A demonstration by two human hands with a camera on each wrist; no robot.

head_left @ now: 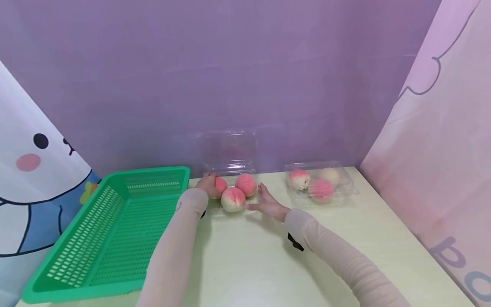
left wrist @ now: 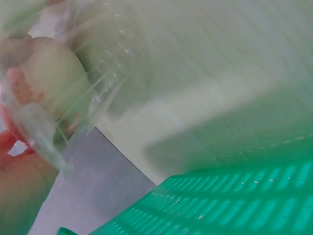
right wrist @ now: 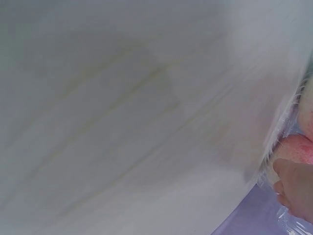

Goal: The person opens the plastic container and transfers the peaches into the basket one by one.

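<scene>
Clear box (head_left: 230, 166) sits on the far part of the tabletop (head_left: 249, 264), lid raised. In it I count three peaches: pink-and-cream in front (head_left: 233, 200), pinker ones rear right (head_left: 246, 184) and rear left (head_left: 220, 187). Left hand (head_left: 207, 184) lies at the rear-left peach; from my feeds I cannot tell whether its fingers pinch fruit or plastic. Right hand (head_left: 270, 206) is beside the box's right side, thumb and fingers spread. Green basket (head_left: 145, 171) stands to the left; second clear box (head_left: 347, 187), also containing three peaches, to the right. Purple backdrop (head_left: 245, 85) behind.
</scene>
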